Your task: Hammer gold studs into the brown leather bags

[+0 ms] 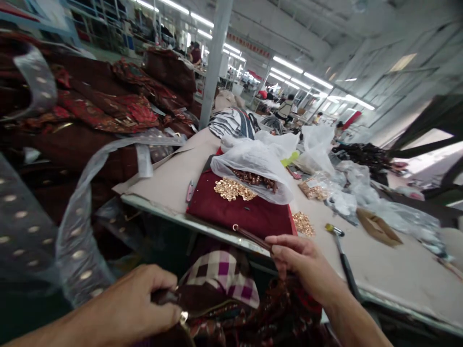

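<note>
By the near edge of the table (383, 272), the right hand (300, 262) pinches a brown strap (251, 235); the left hand (141, 299) grips a dark piece (164, 295). Farther off, gold bits (231, 189) lie on maroon cloth (211, 211).

In the middle of the frame, a cloth (213, 212) lies on the table (159, 188). On it sit small bits (231, 189), with a plastic bag (246, 156) just behind. More bits (303, 224) lie to the right, then a tool (342, 250). A heap of goods (97, 113) fills the upper left, behind the left hand (152, 299). The right hand (307, 260) is before the cloth.
</note>
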Demonstrator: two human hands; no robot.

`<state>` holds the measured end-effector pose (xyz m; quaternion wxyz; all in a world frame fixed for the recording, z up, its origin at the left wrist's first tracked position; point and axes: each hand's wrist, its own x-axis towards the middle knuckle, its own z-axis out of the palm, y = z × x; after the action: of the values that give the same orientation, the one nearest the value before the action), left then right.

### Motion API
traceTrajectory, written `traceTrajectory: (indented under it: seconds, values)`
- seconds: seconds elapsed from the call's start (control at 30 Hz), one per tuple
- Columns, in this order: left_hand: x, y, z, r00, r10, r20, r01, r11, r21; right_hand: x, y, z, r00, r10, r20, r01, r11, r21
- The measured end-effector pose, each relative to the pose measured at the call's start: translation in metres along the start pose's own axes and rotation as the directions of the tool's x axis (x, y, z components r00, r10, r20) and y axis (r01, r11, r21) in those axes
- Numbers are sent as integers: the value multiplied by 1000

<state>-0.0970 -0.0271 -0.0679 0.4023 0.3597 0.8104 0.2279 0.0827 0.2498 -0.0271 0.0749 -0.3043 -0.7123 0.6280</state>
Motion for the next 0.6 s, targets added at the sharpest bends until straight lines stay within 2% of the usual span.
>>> traceTrajectory:
  seconds: [0.07,0.17,0.27,0.43,0.6]
  values:
    - [-6,11,-7,998,-22,66,26,998,-54,-29,2,17,992,75,105,-87,989,119]
    - [-12,22,-16,996,-18,84,25,997,-75,-57,4,38,958,162,238,-189,977,96]
    - [-18,24,-18,994,12,105,-5,997,-72,-67,6,52,925,216,314,-250,965,73]
    - [-22,22,-16,997,66,52,-64,997,-31,-68,10,61,905,249,344,-282,958,50]
    - [-20,24,-13,999,29,32,-29,1000,-11,-69,10,65,899,289,330,-318,947,36]
